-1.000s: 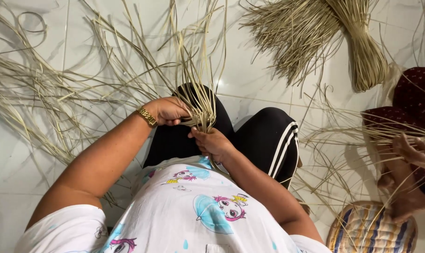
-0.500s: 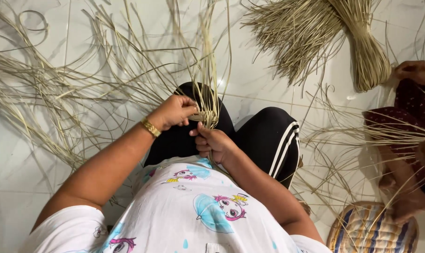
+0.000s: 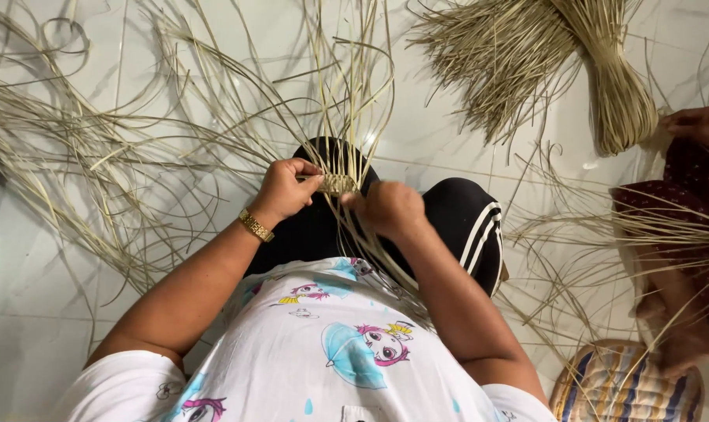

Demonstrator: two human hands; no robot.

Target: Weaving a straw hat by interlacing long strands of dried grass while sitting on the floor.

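Head cam shows the left hand (image 3: 286, 190) and right hand (image 3: 387, 209) both pinched shut on a small woven reed strip (image 3: 338, 184) over the lap, keeping loose strands (image 3: 347, 94) fanned upward for weaving.

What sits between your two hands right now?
In the head view, a small woven patch of pale straw strips lies between the left hand and right hand.

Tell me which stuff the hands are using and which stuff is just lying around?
In use:
small pale woven straw patch
left hand, pinching it
right hand, pinching it
long pale straw strands rising from it

Lying about:
tied pale straw bundle
loose straw pile
striped round cushion
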